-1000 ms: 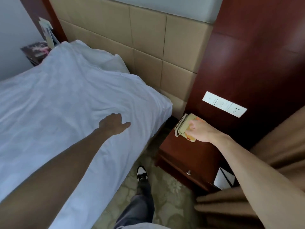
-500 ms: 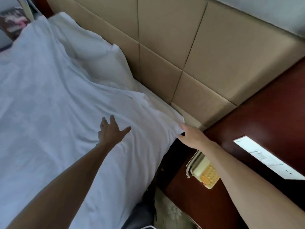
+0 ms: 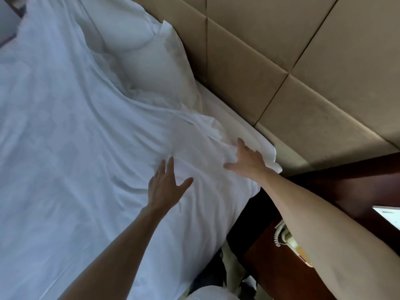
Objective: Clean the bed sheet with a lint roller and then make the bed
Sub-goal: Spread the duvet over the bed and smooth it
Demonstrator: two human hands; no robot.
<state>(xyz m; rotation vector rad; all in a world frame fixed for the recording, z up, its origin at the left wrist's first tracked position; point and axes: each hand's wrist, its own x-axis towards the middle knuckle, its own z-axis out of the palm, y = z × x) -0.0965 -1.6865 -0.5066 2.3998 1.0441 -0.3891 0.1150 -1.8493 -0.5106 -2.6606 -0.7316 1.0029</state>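
A white duvet [image 3: 75, 148] covers the bed, wrinkled near its top right corner. A white pillow [image 3: 151, 61] lies against the headboard, partly under the duvet's edge. My left hand [image 3: 165, 187] lies flat on the duvet with fingers spread. My right hand [image 3: 246, 161] rests with straight fingers on the rumpled corner of the duvet near the bed's edge. The white bed sheet [image 3: 244, 124] shows in a strip beside the headboard. No lint roller is in view.
A tan padded headboard [image 3: 281, 61] runs along the right of the bed. A dark wooden nightstand [image 3: 257, 256] stands beside the bed with a beige corded telephone [image 3: 290, 241] on it, partly hidden by my right forearm. Patterned carpet shows below.
My right hand left the telephone, went to the duvet's corner and now lies flat on it. My left hand spread its fingers on the duvet. The view swung toward the pillow.
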